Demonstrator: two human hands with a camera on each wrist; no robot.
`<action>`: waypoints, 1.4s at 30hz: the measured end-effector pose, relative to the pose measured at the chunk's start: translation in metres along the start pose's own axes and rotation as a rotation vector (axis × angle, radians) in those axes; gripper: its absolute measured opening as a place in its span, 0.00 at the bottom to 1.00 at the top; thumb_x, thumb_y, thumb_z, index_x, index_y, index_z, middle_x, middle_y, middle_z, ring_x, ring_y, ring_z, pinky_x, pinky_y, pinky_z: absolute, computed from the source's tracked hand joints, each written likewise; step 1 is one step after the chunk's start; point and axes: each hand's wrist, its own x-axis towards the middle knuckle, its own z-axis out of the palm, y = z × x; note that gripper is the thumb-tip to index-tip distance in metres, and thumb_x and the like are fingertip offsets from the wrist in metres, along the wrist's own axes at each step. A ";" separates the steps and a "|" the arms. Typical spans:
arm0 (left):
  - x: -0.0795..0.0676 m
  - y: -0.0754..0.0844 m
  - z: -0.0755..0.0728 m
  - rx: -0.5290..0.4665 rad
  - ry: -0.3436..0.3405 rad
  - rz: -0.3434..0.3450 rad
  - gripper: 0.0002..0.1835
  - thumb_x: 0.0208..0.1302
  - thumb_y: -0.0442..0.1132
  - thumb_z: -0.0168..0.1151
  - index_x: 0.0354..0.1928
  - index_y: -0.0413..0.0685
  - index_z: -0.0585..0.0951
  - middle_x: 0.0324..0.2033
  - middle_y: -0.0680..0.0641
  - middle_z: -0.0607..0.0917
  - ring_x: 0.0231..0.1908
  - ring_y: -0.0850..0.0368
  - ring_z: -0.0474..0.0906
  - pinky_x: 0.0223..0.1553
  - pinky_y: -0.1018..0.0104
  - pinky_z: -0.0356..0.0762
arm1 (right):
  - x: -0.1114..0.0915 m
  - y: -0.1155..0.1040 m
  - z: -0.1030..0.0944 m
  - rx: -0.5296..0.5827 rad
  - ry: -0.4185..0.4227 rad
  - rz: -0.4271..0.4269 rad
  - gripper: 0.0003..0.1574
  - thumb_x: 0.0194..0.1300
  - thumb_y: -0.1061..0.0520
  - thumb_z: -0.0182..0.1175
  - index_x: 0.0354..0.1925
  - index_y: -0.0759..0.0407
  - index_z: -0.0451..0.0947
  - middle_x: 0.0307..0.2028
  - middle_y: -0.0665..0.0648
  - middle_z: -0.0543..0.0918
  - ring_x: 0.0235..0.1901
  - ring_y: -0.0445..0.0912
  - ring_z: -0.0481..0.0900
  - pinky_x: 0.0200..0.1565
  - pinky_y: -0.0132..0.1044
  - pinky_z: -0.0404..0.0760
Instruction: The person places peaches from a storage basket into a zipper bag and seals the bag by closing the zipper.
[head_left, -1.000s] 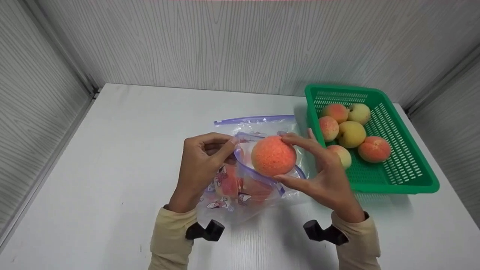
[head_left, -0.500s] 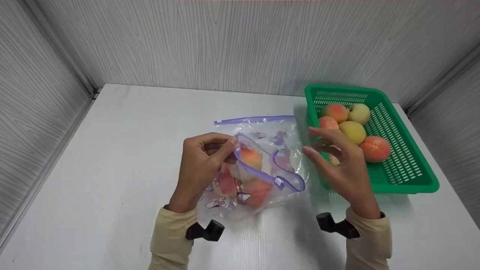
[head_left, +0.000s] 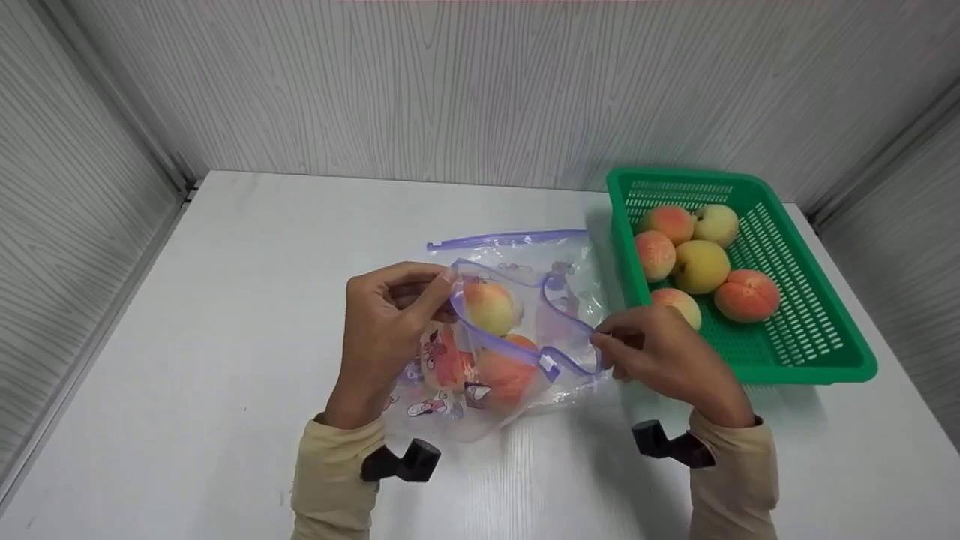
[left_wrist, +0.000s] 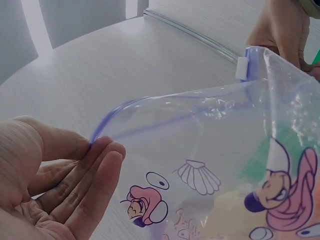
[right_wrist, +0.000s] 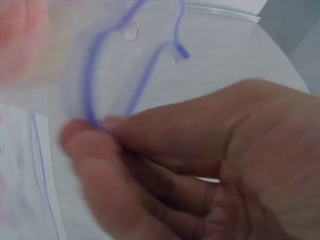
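A clear zip bag (head_left: pixel 450 412) with purple edging and cartoon prints stands with its mouth parted in the head view. Inside it are several peaches (head_left: pixel 489 307), the top one yellow with a red blush. My left hand (head_left: pixel 390 322) pinches the left corner of the bag's rim between thumb and fingers. At the rim's right end, my right hand (head_left: pixel 667 360) pinches the purple edge. A white slider (left_wrist: pixel 242 68) shows on the rim in the left wrist view. The right wrist view is blurred at the fingertips (right_wrist: pixel 80 132).
On the right a green basket (head_left: pixel 806 373) holds several more peaches (head_left: pixel 748 295). Another flat zip bag (head_left: pixel 517 238) lies behind the one in my hands. The white table (head_left: pixel 247 300) meets panelled walls at the back and sides.
The peach in my right hand went into the bag. That hand drew back to the right, then came down and took the rim's right end. The left hand shifted slightly left with its corner.
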 end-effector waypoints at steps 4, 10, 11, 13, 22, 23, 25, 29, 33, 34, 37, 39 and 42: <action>-0.001 0.006 -0.006 -0.011 0.051 0.064 0.06 0.67 0.30 0.66 0.40 0.33 0.88 0.32 0.39 0.89 0.28 0.45 0.87 0.32 0.54 0.89 | 0.001 -0.009 0.004 0.158 0.161 -0.068 0.07 0.71 0.61 0.63 0.38 0.61 0.87 0.24 0.53 0.84 0.21 0.47 0.82 0.27 0.36 0.87; 0.001 0.016 -0.008 -0.041 0.108 0.182 0.06 0.67 0.30 0.65 0.40 0.32 0.87 0.31 0.39 0.88 0.27 0.46 0.87 0.32 0.56 0.89 | 0.001 -0.031 0.018 0.484 0.437 -0.214 0.06 0.70 0.64 0.64 0.39 0.66 0.87 0.24 0.63 0.83 0.21 0.51 0.82 0.28 0.39 0.88; 0.001 0.017 -0.008 -0.045 0.116 0.200 0.06 0.67 0.29 0.65 0.40 0.32 0.87 0.31 0.39 0.88 0.27 0.47 0.87 0.32 0.57 0.89 | 0.001 -0.033 0.019 0.514 0.472 -0.237 0.06 0.70 0.64 0.64 0.40 0.67 0.87 0.24 0.64 0.83 0.21 0.51 0.82 0.28 0.38 0.88; 0.001 0.020 -0.007 -0.052 0.128 0.231 0.06 0.67 0.29 0.65 0.39 0.31 0.87 0.30 0.39 0.88 0.26 0.48 0.86 0.31 0.58 0.89 | 0.001 -0.036 0.021 0.548 0.518 -0.263 0.07 0.70 0.65 0.64 0.41 0.69 0.87 0.25 0.65 0.83 0.21 0.50 0.82 0.28 0.37 0.88; 0.002 0.019 -0.006 -0.092 0.093 0.240 0.06 0.66 0.28 0.65 0.39 0.29 0.87 0.30 0.39 0.88 0.26 0.48 0.87 0.32 0.57 0.89 | -0.005 -0.028 0.009 0.511 0.485 -0.123 0.07 0.70 0.67 0.63 0.41 0.68 0.86 0.27 0.64 0.84 0.23 0.51 0.82 0.29 0.38 0.89; 0.002 0.019 -0.006 -0.094 0.092 0.237 0.06 0.66 0.28 0.65 0.39 0.29 0.87 0.30 0.39 0.88 0.26 0.48 0.87 0.32 0.57 0.89 | -0.006 -0.027 0.008 0.498 0.473 -0.108 0.06 0.70 0.67 0.63 0.41 0.68 0.86 0.27 0.64 0.84 0.23 0.51 0.82 0.29 0.38 0.88; 0.002 0.019 -0.007 -0.097 0.096 0.235 0.06 0.66 0.28 0.66 0.39 0.29 0.87 0.30 0.39 0.88 0.26 0.48 0.87 0.32 0.57 0.89 | -0.007 -0.025 0.005 0.463 0.444 -0.090 0.06 0.70 0.66 0.63 0.41 0.66 0.87 0.27 0.64 0.83 0.23 0.52 0.82 0.29 0.38 0.88; 0.000 0.017 -0.009 -0.091 0.106 0.219 0.06 0.66 0.28 0.66 0.39 0.29 0.87 0.30 0.39 0.88 0.27 0.48 0.88 0.32 0.57 0.89 | -0.009 -0.020 0.002 0.403 0.369 -0.077 0.07 0.71 0.63 0.63 0.42 0.65 0.86 0.29 0.62 0.84 0.25 0.52 0.83 0.30 0.38 0.88; -0.002 0.015 -0.011 -0.074 0.106 0.207 0.05 0.66 0.27 0.66 0.39 0.29 0.87 0.31 0.38 0.89 0.28 0.48 0.88 0.31 0.57 0.89 | -0.016 -0.009 -0.004 0.327 0.352 -0.004 0.14 0.73 0.54 0.63 0.50 0.62 0.84 0.37 0.59 0.86 0.32 0.50 0.84 0.34 0.38 0.89; -0.002 0.015 -0.011 -0.073 0.105 0.204 0.05 0.66 0.27 0.66 0.40 0.29 0.87 0.31 0.38 0.89 0.28 0.48 0.88 0.31 0.58 0.89 | -0.019 -0.005 -0.009 0.307 0.380 0.008 0.16 0.73 0.53 0.62 0.52 0.62 0.83 0.38 0.58 0.86 0.34 0.49 0.84 0.35 0.37 0.88; -0.001 0.015 -0.011 -0.069 0.098 0.198 0.06 0.66 0.28 0.66 0.40 0.29 0.86 0.31 0.38 0.89 0.28 0.47 0.88 0.31 0.57 0.89 | -0.025 0.009 -0.034 0.222 0.512 0.063 0.23 0.73 0.47 0.62 0.57 0.60 0.81 0.46 0.56 0.85 0.40 0.46 0.84 0.41 0.33 0.87; 0.000 0.015 -0.010 -0.066 0.096 0.192 0.06 0.66 0.28 0.66 0.40 0.29 0.86 0.31 0.38 0.89 0.28 0.47 0.88 0.32 0.57 0.89 | -0.026 0.023 -0.058 0.137 0.595 0.111 0.28 0.72 0.43 0.63 0.61 0.59 0.79 0.51 0.58 0.84 0.47 0.47 0.82 0.47 0.35 0.85; 0.000 0.015 -0.009 -0.071 0.091 0.184 0.06 0.66 0.28 0.66 0.40 0.29 0.86 0.31 0.38 0.89 0.28 0.47 0.88 0.32 0.57 0.89 | -0.023 0.050 -0.092 0.022 0.594 0.217 0.40 0.70 0.39 0.63 0.69 0.61 0.70 0.62 0.66 0.77 0.59 0.57 0.77 0.59 0.50 0.79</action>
